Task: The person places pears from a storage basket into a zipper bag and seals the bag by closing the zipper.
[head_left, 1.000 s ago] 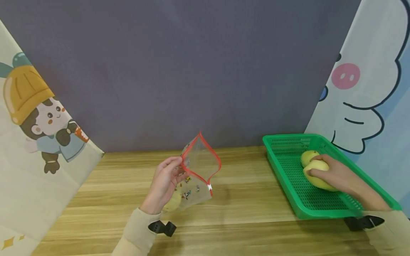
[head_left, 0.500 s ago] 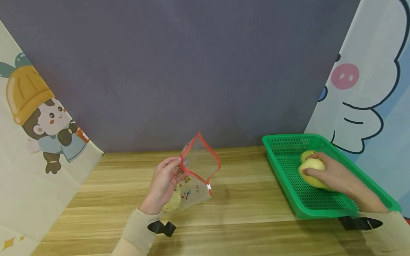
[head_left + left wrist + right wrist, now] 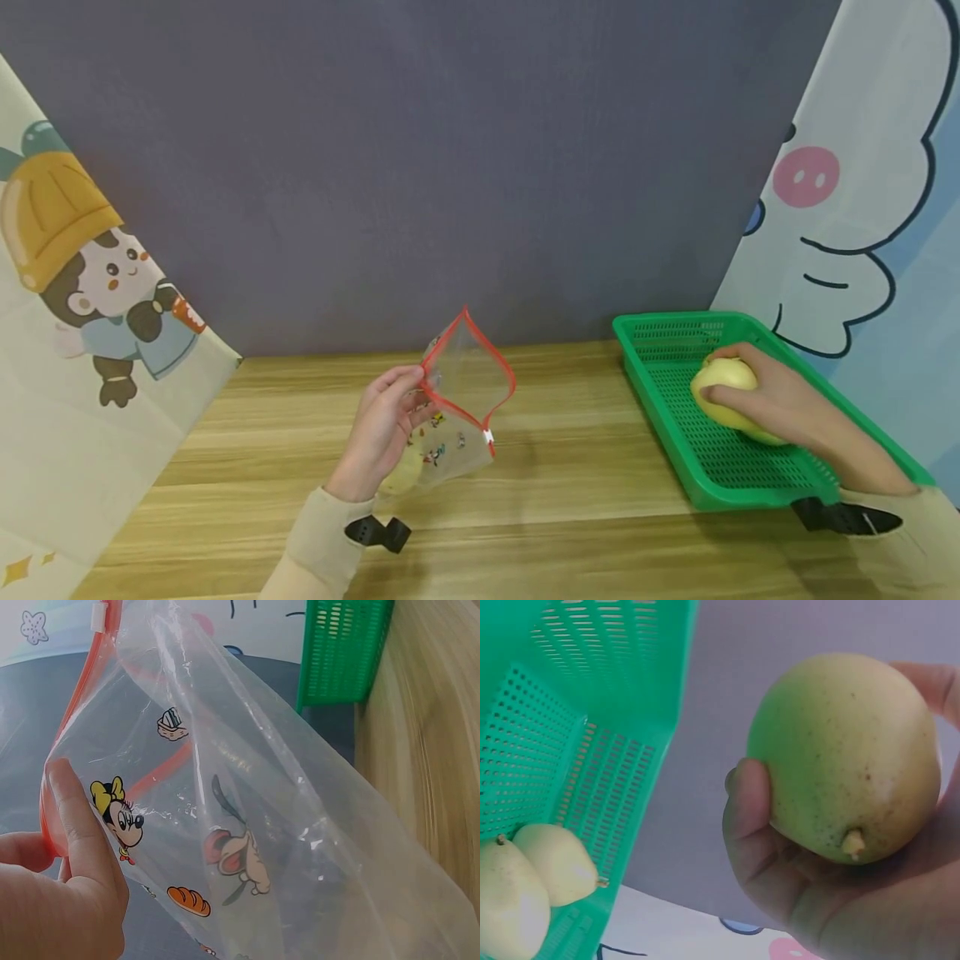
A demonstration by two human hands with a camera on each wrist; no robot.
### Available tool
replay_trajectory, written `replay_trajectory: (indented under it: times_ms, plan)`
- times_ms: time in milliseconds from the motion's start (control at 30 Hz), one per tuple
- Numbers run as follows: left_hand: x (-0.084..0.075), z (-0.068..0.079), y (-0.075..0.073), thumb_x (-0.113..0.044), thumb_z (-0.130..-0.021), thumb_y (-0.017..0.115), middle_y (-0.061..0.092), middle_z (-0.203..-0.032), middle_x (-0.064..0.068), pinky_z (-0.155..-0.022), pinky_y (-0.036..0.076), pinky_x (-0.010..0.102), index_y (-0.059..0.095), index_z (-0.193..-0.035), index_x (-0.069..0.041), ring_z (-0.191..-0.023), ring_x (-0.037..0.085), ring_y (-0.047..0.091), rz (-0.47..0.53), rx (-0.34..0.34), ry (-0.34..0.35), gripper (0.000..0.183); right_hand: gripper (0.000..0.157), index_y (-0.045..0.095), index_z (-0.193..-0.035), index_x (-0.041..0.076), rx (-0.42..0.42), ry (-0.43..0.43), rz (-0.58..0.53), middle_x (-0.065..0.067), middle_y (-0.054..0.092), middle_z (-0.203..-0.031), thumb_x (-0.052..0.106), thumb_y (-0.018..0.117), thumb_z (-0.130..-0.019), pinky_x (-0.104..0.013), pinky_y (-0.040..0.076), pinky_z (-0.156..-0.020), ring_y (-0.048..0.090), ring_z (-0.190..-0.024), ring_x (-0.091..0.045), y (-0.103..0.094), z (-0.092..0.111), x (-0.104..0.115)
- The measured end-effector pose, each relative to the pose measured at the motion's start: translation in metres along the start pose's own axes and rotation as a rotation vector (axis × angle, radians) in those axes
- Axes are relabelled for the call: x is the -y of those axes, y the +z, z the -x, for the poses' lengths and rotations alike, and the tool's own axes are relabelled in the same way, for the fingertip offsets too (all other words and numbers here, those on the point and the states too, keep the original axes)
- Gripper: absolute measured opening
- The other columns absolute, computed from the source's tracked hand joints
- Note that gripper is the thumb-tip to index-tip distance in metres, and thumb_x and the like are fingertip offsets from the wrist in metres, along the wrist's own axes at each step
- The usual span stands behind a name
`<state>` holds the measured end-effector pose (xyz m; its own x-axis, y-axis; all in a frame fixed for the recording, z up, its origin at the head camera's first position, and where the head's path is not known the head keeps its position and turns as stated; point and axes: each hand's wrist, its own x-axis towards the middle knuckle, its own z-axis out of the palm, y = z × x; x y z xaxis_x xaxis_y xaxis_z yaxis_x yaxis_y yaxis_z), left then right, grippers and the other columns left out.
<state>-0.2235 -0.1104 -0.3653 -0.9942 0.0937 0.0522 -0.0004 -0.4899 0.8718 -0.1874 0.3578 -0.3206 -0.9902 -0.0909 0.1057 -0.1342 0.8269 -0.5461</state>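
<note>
In the head view my left hand [image 3: 381, 433] pinches the red zip rim of a clear printed slider bag [image 3: 453, 454], whose mouth gapes in a diamond shape. A yellow pear [image 3: 402, 473] shows through the bag's lower left part. The left wrist view shows the cartoon-printed plastic [image 3: 285, 825] close up, with a thumb or finger against the rim. My right hand [image 3: 783, 404] grips another yellow pear [image 3: 847, 757], its stem facing the wrist camera, over the green basket [image 3: 663, 433]. Two more pears, one rounder [image 3: 559, 862] and one longer [image 3: 510, 900], lie in the basket.
The wooden table [image 3: 570, 467] spreads between the bag and the basket. Behind it stands a dark grey panel [image 3: 480, 167]. Cartoon-printed panels [image 3: 885, 200] flank both sides. The basket's raised rim surrounds the pears on the right.
My right hand has shifted a little left and up with its pear, away from the pear beneath it. The left hand and the bag have stayed nearly still.
</note>
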Motion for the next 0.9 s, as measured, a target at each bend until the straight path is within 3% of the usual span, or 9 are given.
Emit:
replay_trajectory:
  times_ms: [333,900]
  plan:
    - [0.000,-0.002,-0.001,-0.009,-0.101,0.061,0.067,-0.089,0.007,-0.074,0.063,0.031,0.067,-0.100,-0.004,-0.075,0.016,0.067,0.003,-0.001,-0.008,0.008,0.064,0.043,-0.143,0.002,-0.011,-0.029,0.006,-0.018,0.058,-0.112,0.040,0.065,-0.097,-0.035,0.047,-0.061,0.056,-0.079,-0.023,-0.001,-0.007,0.020]
    - [-0.001,-0.002,-0.001,-0.012,-0.101,0.063,0.066,-0.091,0.007,-0.073,0.062,0.031,0.066,-0.103,-0.004,-0.076,0.016,0.066,-0.009,0.005,-0.010,0.009,0.061,0.046,-0.142,0.008,-0.030,-0.084,-0.027,-0.018,0.057,-0.117,0.039,0.068,-0.095,-0.035,0.047,-0.062,0.055,-0.082,-0.026,0.006,-0.015,0.061]
